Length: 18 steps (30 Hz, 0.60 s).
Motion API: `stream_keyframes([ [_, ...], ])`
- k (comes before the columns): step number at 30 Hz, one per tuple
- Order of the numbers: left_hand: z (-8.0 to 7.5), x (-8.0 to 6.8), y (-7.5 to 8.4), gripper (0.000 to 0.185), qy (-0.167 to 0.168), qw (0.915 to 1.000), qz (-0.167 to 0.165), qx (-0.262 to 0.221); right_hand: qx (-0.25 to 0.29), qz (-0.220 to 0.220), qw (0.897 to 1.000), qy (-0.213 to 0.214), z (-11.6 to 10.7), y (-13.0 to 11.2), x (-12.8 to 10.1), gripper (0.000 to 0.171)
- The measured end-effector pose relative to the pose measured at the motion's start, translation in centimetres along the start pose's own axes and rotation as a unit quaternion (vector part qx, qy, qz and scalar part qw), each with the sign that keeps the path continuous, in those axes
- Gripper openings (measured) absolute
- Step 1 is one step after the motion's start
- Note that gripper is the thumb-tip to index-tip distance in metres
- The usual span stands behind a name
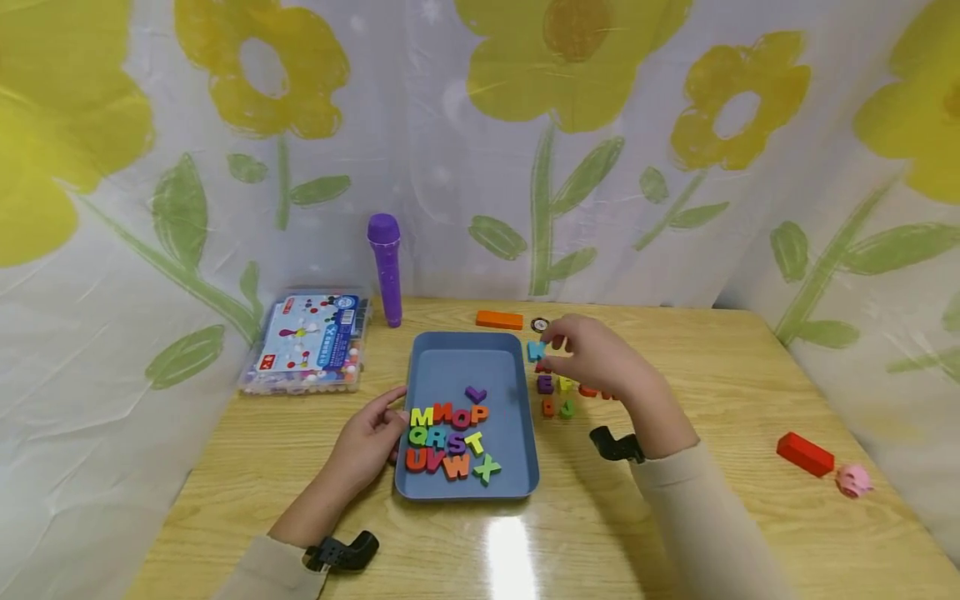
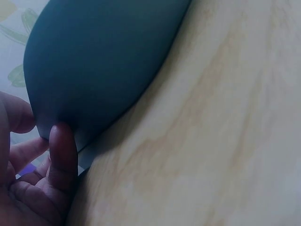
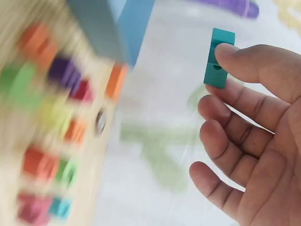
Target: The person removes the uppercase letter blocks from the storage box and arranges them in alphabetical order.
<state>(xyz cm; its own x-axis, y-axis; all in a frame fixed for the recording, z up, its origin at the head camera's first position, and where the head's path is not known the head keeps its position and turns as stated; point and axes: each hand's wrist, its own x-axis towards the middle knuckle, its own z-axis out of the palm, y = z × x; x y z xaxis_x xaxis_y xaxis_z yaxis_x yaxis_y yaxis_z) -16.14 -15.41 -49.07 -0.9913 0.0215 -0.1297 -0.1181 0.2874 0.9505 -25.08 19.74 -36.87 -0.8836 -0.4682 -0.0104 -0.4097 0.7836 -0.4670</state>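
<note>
My left hand (image 1: 367, 442) grips the left rim of a blue-grey tray (image 1: 442, 354), its thumb against the tray's wall in the left wrist view. Inside the tray lie rows of coloured letter blocks, among them a yellow M (image 1: 422, 417), an orange W (image 1: 456, 467) and a green X (image 1: 487, 469). A purple L (image 1: 476, 395) lies above the rows. Beyond the tray's right rim, my right hand (image 1: 600, 358) pinches a blue letter block (image 3: 216, 79) between thumb and index finger, raised above the table. More letters, such as a purple E (image 1: 545, 384), lie below that hand; some are partly hidden.
A clear plastic box of small parts (image 1: 307, 333) and an upright purple microphone (image 1: 387, 275) stand at the back left. Behind the tray lie an orange block (image 1: 499, 320) and a small round dial (image 1: 540, 325). A red block (image 1: 806, 454) and pink pig head (image 1: 853, 481) lie far right.
</note>
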Motion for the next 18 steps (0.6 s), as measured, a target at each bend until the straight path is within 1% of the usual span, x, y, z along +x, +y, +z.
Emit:
stream_keyframes([
  [3,-0.1,-0.1,0.1,0.051,0.003,1.0000,-0.002,0.005,0.002,0.026,1.000,0.002,-0.2,2.3,-2.2,0.028],
  [8,-0.2,-0.3,0.1,0.051,0.008,0.9999,-0.008,0.007,0.006,0.055,0.998,-0.009,1.0,5.2,-4.8,0.024],
  [12,-0.2,-0.3,0.1,0.051,0.005,1.0000,-0.005,0.005,0.021,0.075,0.997,-0.021,2.1,6.3,-6.1,0.019],
  [14,-0.1,-0.2,0.2,0.052,0.006,1.0000,-0.005,0.004,0.024,0.082,0.996,-0.024,2.5,6.6,-6.4,0.017],
  [18,0.2,-0.1,0.3,0.052,0.004,0.9999,-0.009,0.006,0.018,0.088,0.996,-0.026,3.0,7.2,-6.7,0.019],
])
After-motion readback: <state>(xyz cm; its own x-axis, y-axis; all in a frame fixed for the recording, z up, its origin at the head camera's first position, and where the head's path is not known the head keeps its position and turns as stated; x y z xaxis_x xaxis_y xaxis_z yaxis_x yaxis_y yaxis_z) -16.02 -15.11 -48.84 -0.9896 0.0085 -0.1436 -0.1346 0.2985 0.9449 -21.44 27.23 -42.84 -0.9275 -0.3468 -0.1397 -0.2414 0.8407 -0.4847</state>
